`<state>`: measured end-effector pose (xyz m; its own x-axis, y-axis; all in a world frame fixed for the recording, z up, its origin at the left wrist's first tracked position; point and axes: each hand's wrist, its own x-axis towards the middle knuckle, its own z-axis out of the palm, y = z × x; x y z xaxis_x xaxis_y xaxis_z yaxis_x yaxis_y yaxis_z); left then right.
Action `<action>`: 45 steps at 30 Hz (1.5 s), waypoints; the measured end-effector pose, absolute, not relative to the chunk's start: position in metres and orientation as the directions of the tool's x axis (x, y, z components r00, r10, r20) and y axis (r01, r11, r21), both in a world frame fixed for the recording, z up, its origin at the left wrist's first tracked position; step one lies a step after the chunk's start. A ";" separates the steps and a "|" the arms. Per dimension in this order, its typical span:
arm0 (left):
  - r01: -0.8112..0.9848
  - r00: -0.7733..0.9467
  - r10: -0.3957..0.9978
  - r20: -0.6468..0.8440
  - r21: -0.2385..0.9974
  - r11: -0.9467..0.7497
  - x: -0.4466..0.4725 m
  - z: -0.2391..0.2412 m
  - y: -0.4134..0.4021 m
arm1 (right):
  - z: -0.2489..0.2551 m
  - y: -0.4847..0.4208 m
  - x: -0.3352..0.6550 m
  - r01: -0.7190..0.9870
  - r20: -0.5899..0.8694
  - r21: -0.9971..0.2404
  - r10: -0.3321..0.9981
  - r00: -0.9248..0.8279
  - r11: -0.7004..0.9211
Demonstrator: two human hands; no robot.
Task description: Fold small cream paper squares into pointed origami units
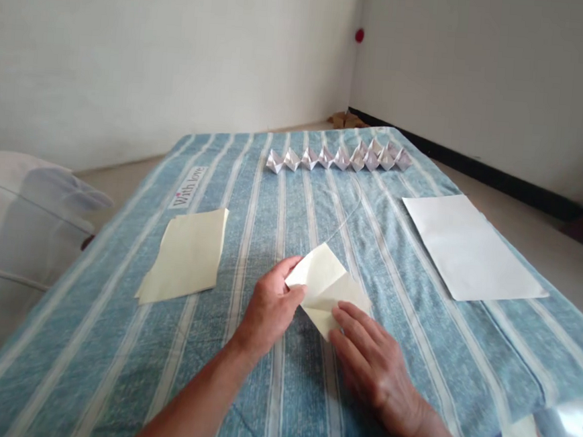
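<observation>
Cloth: blue, speckled, pale stripes
Paper stack: flat, yellowish
Pointed shapes: silvery, faceted, in a row
Folded paper: pale yellow, creased into angular flaps; between the 2 hands, touching both
Left hand: thumb and fingers pinching its left corner
Right hand: fingers against its lower right; cannot tell whether pinching

1. Frame centre: folded paper between left hand and right hand, over the tablecloth.
2. Left of centre: paper stack on the tablecloth.
3. Upper centre, behind the folded paper: origami row.
4. Right of frame: paper sheet on the tablecloth.
</observation>
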<state>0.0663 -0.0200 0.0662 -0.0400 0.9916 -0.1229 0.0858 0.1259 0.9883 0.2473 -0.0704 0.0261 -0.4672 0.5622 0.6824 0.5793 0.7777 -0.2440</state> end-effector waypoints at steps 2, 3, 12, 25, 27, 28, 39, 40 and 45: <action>0.354 -0.082 0.993 0.082 0.934 -0.048 0.052 0.055 -0.018 | 0.022 -0.068 0.245 0.602 0.653 -0.244 0.588 -0.478 0.761; 0.468 -0.053 0.982 0.180 0.873 -0.135 0.045 0.051 -0.018 | 0.021 -0.068 0.244 0.605 0.638 -0.245 0.596 -0.488 0.758; 0.594 0.466 0.796 0.386 0.530 -0.605 0.025 0.047 -0.028 | 0.021 -0.068 0.245 0.601 0.568 -0.260 0.623 -0.537 0.756; 0.635 0.378 0.886 0.268 0.621 -0.459 0.030 0.042 -0.022 | 0.027 -0.072 0.248 0.604 0.525 -0.278 0.645 -0.555 0.747; 0.640 0.373 0.891 0.260 0.623 -0.450 0.030 0.042 -0.021 | 0.026 -0.072 0.249 0.603 0.537 -0.271 0.638 -0.552 0.750; 0.643 0.372 0.892 0.256 0.622 -0.447 0.030 0.042 -0.021 | 0.024 -0.072 0.249 0.603 0.538 -0.268 0.636 -0.554 0.751; 0.652 0.370 0.891 0.262 0.611 -0.450 0.029 0.037 -0.021 | 0.014 -0.073 0.251 0.598 0.549 -0.270 0.631 -0.548 0.754; 0.646 0.369 0.892 0.263 0.618 -0.449 0.029 0.037 -0.021 | 0.015 -0.073 0.251 0.598 0.549 -0.272 0.632 -0.547 0.754; 0.634 0.352 0.902 0.252 0.644 -0.428 0.030 0.038 -0.020 | 0.017 -0.074 0.250 0.603 0.548 -0.264 0.632 -0.549 0.753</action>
